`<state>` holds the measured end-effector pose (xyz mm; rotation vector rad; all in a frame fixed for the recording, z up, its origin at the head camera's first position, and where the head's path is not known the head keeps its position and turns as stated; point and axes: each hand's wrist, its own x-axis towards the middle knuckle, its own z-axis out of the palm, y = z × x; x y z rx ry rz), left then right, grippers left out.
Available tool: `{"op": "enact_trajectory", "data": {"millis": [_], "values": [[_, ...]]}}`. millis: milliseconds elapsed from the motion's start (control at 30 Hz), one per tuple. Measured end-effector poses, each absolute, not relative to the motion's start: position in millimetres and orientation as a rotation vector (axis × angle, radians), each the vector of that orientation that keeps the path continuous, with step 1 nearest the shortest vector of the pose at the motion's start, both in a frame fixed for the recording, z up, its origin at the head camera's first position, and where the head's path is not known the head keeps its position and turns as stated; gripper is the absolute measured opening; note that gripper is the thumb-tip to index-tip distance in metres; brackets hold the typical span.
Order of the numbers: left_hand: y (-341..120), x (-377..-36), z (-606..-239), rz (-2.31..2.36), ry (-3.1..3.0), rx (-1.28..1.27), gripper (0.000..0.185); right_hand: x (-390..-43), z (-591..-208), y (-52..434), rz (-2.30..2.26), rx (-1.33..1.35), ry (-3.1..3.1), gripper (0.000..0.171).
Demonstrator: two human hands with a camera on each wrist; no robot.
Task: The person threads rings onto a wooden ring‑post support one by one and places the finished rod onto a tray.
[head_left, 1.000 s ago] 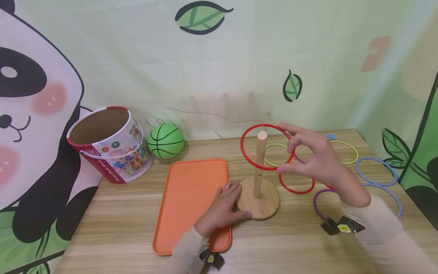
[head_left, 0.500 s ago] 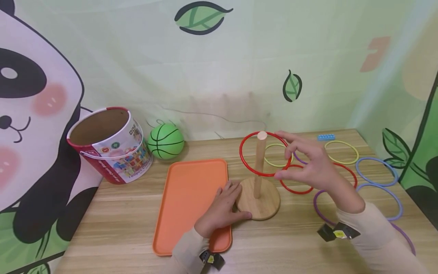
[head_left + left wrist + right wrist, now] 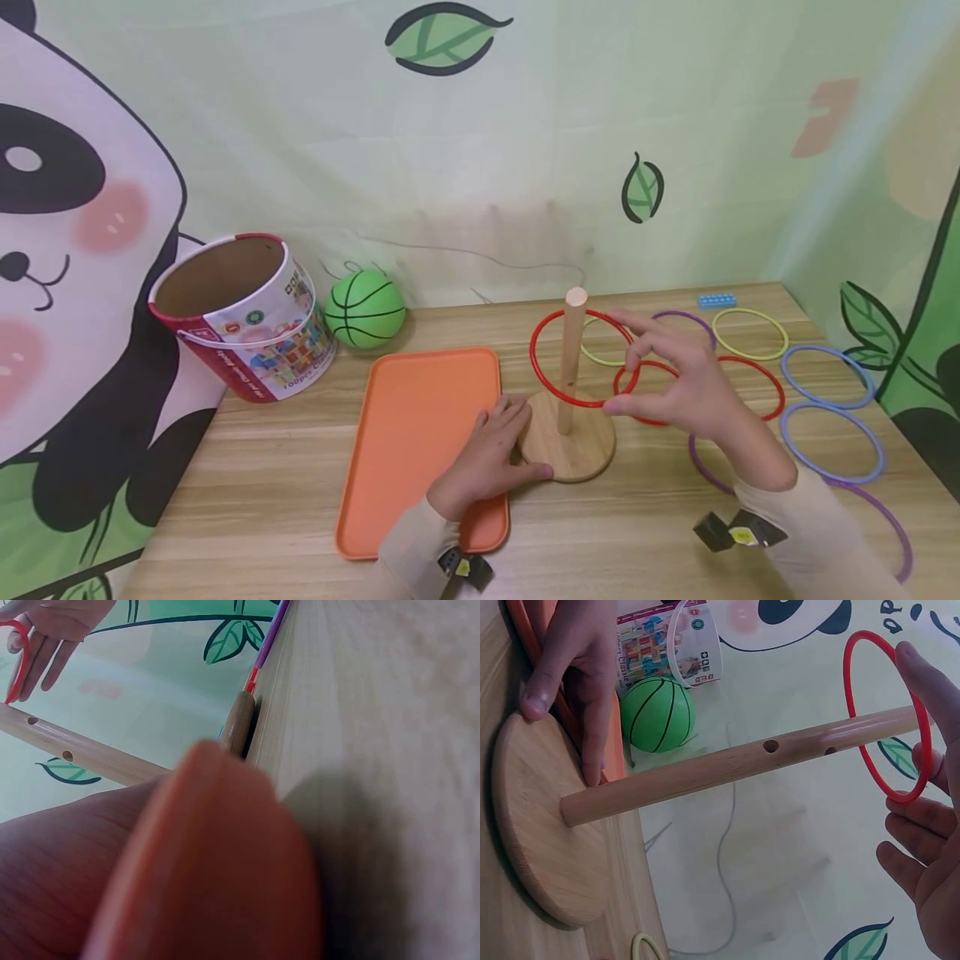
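Note:
A wooden peg (image 3: 574, 321) stands upright on a round wooden base (image 3: 581, 454) at the table's middle. A red ring (image 3: 534, 371) encircles the peg about halfway down, tilted. My right hand (image 3: 626, 367) holds the ring's right side between spread fingertips and thumb; the right wrist view shows the ring (image 3: 847, 682) round the peg (image 3: 727, 769) with my fingers (image 3: 919, 675) on its edge. My left hand (image 3: 491, 454) rests with straight fingers against the base's left rim, partly on the orange tray (image 3: 420, 433). In the left wrist view a blurred finger (image 3: 187, 862) fills the frame.
Several loose rings lie on the table to the right: yellow (image 3: 750, 315), red (image 3: 776, 392), blue (image 3: 828, 348) and purple. A small blue block (image 3: 716, 300) sits at the back. An open paper bucket (image 3: 240, 333) and a green ball (image 3: 365, 308) stand back left.
My right hand has come down with the red ring, from around the peg's top to about halfway down it. The left hand has stayed on the base.

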<state>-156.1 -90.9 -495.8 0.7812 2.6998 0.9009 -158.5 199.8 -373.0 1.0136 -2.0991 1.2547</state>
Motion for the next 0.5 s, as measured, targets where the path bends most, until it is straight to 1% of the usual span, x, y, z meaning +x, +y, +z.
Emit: {"op": "enact_trajectory", "data": {"millis": [200, 500], "values": [[-89.5, -156.0, -495.0, 0.904, 2.697, 0.775, 0.102, -152.3, -381.5, 202.0, 1.281, 0.968, -2.139, 0.054], [-90.2, -155.9, -495.5, 0.927, 2.694, 0.792, 0.102, -147.6, -386.8, 205.9, 1.311, 0.922, -2.183, 0.054]]}}
